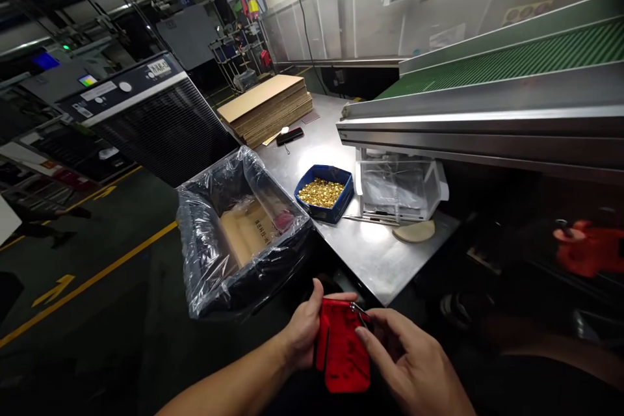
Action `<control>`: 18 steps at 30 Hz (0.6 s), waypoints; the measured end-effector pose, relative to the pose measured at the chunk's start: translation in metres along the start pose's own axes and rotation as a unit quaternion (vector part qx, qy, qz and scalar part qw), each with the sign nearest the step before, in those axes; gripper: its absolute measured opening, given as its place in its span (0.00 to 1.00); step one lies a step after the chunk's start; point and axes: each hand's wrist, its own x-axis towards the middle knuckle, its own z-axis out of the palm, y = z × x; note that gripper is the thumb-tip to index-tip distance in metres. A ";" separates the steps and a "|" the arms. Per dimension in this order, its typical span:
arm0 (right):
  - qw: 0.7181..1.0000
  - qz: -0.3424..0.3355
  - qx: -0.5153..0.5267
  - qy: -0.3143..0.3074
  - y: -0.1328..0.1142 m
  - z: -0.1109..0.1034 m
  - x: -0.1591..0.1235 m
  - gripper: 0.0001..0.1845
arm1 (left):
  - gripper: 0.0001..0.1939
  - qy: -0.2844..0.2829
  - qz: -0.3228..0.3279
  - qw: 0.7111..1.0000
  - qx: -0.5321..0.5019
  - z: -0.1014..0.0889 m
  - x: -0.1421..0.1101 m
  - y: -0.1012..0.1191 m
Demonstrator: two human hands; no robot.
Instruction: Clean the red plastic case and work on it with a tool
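Note:
My left hand (303, 331) grips a flat red pouch (342, 351) from its left side, thumb on top. Fingers of my right hand (409, 357) pinch a small dark metal piece at the pouch's top right corner, likely a zipper pull or clip. Both hands are low in the view, just in front of the corner of a steel table (375, 253). On the table stands a blue tray (324, 194) full of small gold-coloured parts.
A cardboard box lined with a clear plastic bag (234, 234) stands left of the table. A stack of flat cardboard (268, 107) lies at the back. A clear plastic bin (400, 188) sits under a green conveyor (511, 65). Something red (589, 247) shows at right.

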 end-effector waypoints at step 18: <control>0.990 -0.101 -0.093 0.040 -0.048 0.005 0.003 0.11 | 0.48 0.002 0.036 0.998 -0.057 0.032 -0.030 0.016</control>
